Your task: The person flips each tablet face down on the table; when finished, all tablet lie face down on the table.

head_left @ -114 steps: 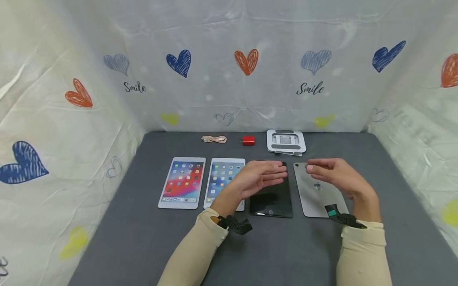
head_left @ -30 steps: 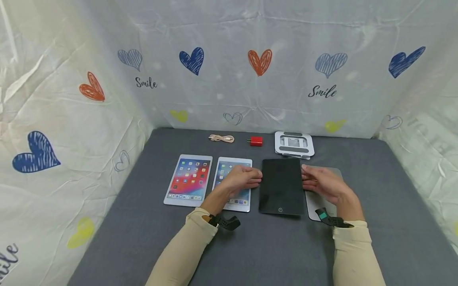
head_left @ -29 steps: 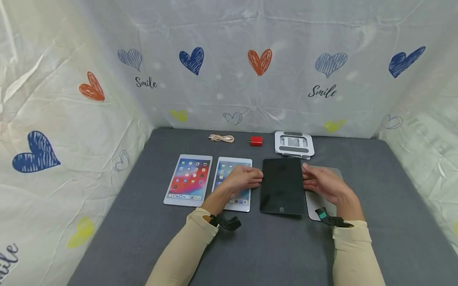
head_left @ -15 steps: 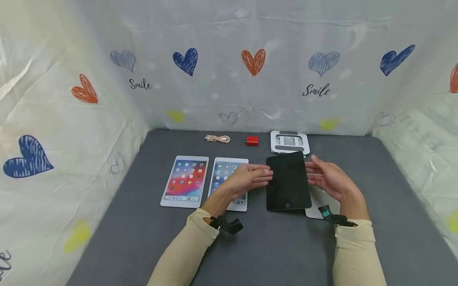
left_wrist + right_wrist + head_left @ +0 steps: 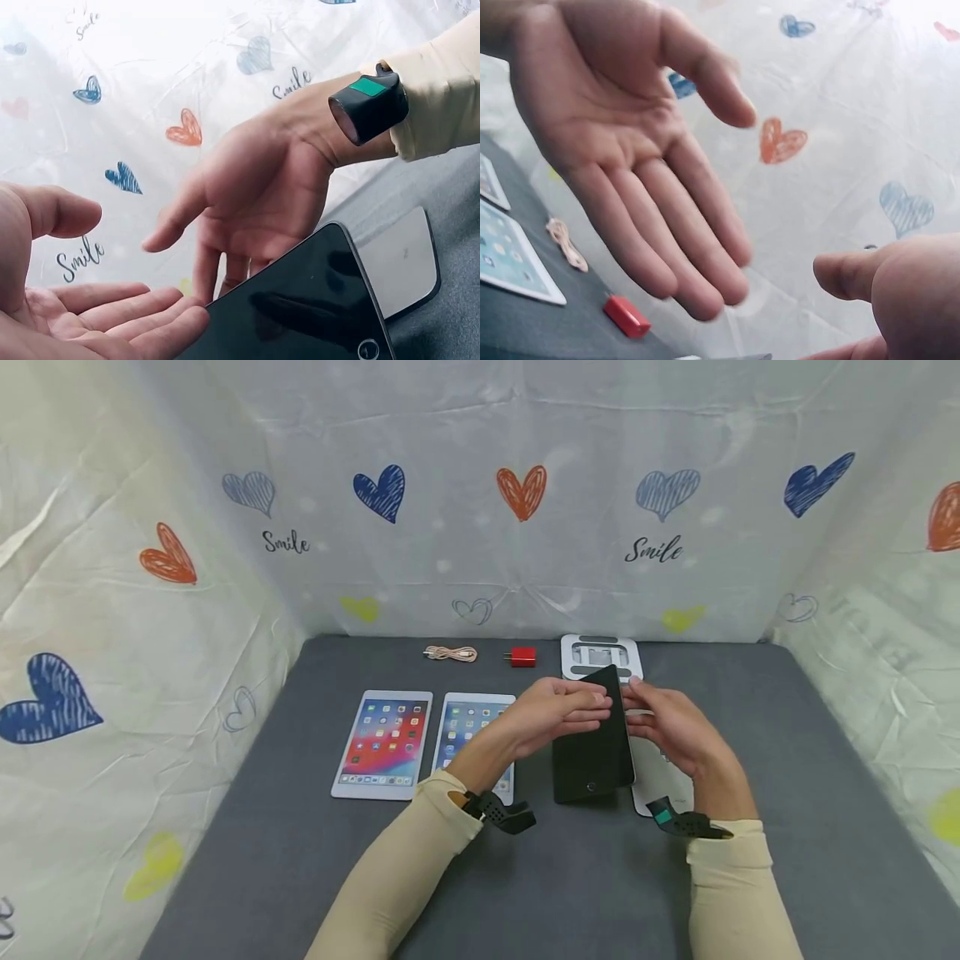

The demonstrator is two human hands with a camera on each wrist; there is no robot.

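Note:
A black tablet (image 5: 592, 764) stands tilted up off the table, its right side raised. My right hand (image 5: 675, 727) is at its raised right edge; in the left wrist view its straight fingers pass behind the tablet and its thumb points away, apart from the screen. My left hand (image 5: 555, 714) hovers in front of the tablet's upper part in the head view, fingers straight, palm towards the right hand. Whether it touches the screen is hard to tell. A silver tablet (image 5: 660, 781) lies back up, partly hidden by the black tablet and right hand.
Left of the hands lie a white tablet with a red-blue screen (image 5: 382, 745) and another white tablet (image 5: 468, 718), partly covered by the left forearm. Along the back are a coiled cable (image 5: 450, 653), a red charger plug (image 5: 522, 657) and a folded white stand (image 5: 567, 656).
The black tablet, flat earlier, was lifted between both hands and has turned steeply onto its side. The left hand has moved right, across the screen; the right hand has shifted behind its edge.

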